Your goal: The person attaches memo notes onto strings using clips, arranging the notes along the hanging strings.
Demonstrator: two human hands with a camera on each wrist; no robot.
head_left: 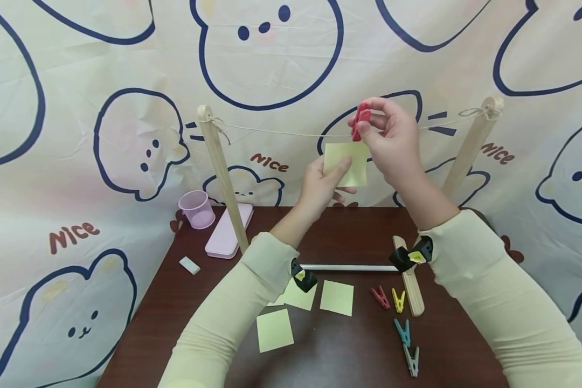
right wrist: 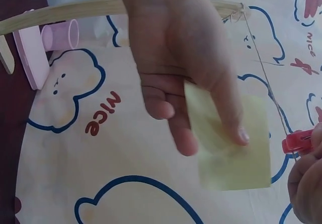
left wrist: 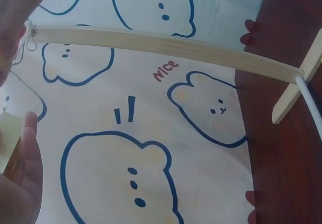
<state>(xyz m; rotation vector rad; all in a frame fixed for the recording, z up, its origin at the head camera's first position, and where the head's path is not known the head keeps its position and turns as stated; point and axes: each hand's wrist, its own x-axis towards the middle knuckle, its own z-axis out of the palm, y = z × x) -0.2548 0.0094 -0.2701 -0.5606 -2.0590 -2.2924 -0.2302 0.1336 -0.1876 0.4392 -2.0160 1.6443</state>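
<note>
My left hand [head_left: 320, 182] pinches a pale yellow sticky note [head_left: 356, 170] under the thumb, just below a thin string [head_left: 281, 132]. In the right wrist view the same note [right wrist: 256, 168] hangs from the left hand [right wrist: 181, 43], apart from the string. My right hand [head_left: 396, 141] grips a red clothespin [head_left: 360, 123] between thumb and fingers, right at the string and above the note's upper edge. Seen from the right wrist, the clothespin [right wrist: 298, 141] meets the string; whether its tips are parted is hard to make out.
Two wooden posts [head_left: 223, 172] [head_left: 472, 145] hold the string. On the table lie sticky notes [head_left: 337, 297], red [head_left: 380, 297], yellow [head_left: 399, 300], blue [head_left: 403, 332] and grey [head_left: 411, 361] clothespins. A pink cup [head_left: 196, 210], pink case [head_left: 229, 231] and white eraser [head_left: 189, 265] sit left.
</note>
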